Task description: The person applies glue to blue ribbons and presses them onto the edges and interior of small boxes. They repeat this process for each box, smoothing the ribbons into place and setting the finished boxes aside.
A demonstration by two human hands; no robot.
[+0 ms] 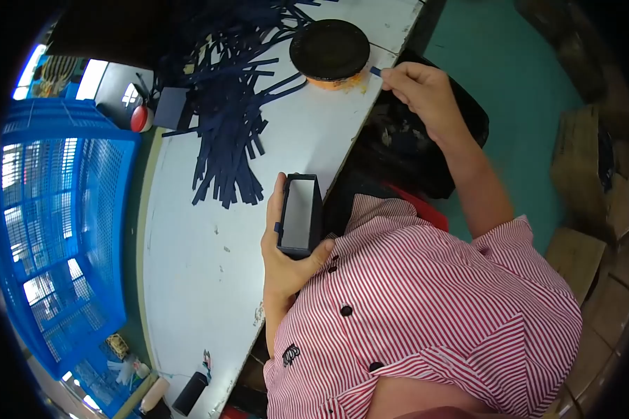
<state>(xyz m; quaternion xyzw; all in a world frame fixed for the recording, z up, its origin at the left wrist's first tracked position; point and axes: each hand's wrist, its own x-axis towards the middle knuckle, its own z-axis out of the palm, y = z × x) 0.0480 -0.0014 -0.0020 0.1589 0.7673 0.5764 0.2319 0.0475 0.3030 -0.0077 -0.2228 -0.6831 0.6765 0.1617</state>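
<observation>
My left hand (284, 269) is wrapped round a small dark blue box (300, 213), whose open side shows a pale inside. A short dark blue tab (278, 227) sticks out at the box's left edge. Farther up, my right hand (418, 89) pinches the end of a small dark blue strip (376, 71) between thumb and fingers. The strip is just beside a round black-topped container (330, 50) with orange smears round its base. A heap of dark blue strips (230, 140) spreads over the white table (203, 293).
A blue plastic crate (63, 244) stands along the table's left side. Another dark blue box (170, 107) and a red-and-white round object (141, 119) are at the far left. A black cylindrical object (190, 393) lies near the bottom. Cardboard boxes (576, 153) are at right.
</observation>
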